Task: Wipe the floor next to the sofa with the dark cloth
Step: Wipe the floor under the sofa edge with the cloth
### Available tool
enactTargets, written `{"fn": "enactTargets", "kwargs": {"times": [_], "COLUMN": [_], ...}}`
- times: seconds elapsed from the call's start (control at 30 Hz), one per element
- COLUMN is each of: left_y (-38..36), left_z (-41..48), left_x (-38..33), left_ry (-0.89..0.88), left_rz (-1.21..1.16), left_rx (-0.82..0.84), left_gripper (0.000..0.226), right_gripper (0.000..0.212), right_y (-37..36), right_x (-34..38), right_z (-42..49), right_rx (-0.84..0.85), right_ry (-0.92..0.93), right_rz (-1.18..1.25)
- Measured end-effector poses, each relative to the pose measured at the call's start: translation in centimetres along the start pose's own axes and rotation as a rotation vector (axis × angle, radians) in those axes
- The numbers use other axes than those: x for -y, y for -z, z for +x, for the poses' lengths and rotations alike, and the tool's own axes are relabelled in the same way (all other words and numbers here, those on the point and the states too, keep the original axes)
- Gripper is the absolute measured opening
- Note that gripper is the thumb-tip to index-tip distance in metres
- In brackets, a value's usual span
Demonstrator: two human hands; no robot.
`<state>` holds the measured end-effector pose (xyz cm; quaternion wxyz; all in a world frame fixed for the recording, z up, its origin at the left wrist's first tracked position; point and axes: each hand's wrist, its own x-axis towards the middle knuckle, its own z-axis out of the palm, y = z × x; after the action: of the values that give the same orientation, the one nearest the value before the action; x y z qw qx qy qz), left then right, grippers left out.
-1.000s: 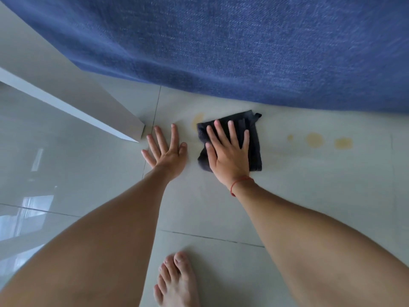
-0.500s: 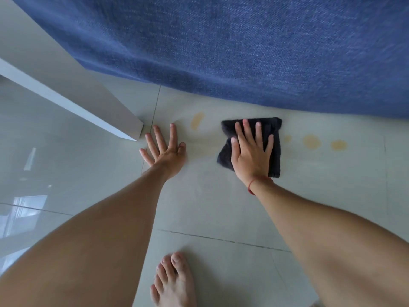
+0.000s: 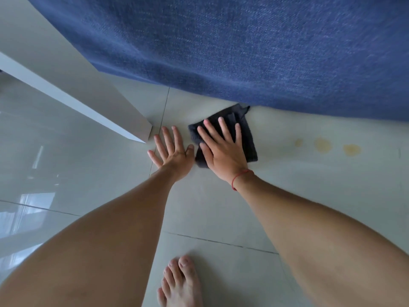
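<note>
A view from above looks down at a person's two bare arms reaching to a pale tiled floor (image 3: 309,196). The right hand (image 3: 223,151) lies flat, palm down, with fingers spread, pressing on a dark cloth (image 3: 249,140); its grip is apart, not curled around the fabric. A thin red string (image 3: 240,177) circles that wrist. The dark cloth is folded into a rough square and lies on the floor, its far corner touching the lower edge of the blue sofa (image 3: 243,52), which fills the far part of the scene. The left hand (image 3: 172,151) rests flat on the bare tile just left of the cloth, fingers spread, holding nothing; its thumb is almost touching the cloth's left edge. To the right of the cloth, well apart from it, three yellowish spots (image 3: 323,145) sit in a row on the floor. At far left stands a white panel (image 3: 77,91), its corner near the left hand. A bare foot (image 3: 180,282) stands on the tile at the near edge.
</note>
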<state>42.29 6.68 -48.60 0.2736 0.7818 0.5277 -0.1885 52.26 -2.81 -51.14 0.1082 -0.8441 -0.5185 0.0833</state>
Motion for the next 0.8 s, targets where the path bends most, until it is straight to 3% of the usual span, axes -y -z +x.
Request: {"fn": "enactTargets", "kwargs": {"times": [0.2, 0.33, 0.47, 0.67, 0.8], "left_y": [0.4, 0.5, 0.4, 0.4, 0.5], "left_z": [-0.1, -0.2, -0.1, 0.1, 0.1], "left_x": [0.2, 0.2, 0.1, 0.0, -0.2], "left_ry": [-0.023, -0.029, -0.024, -0.015, -0.007], "left_rz": [0.022, 0.015, 0.026, 0.036, 0.034], "left_rx": [0.041, 0.037, 0.037, 0.042, 0.057], "left_gripper": [0.066, 0.066, 0.066, 0.066, 0.067], "right_gripper": [0.043, 0.047, 0.049, 0.050, 0.048], "right_y": [1.2, 2.0, 1.5, 0.4, -0.4], "right_x": [-5.4, -7.8, -5.7, -1.9, 1.4], "right_z": [-4.5, -3.8, -1.5, 1.0, 0.5], "right_rx": [0.024, -0.008, -0.037, -0.042, -0.063], "right_ry": [0.176, -0.077, -0.319, -0.398, -0.316], "right_rz": [-0.063, -0.048, -0.029, -0.006, 0.020]}}
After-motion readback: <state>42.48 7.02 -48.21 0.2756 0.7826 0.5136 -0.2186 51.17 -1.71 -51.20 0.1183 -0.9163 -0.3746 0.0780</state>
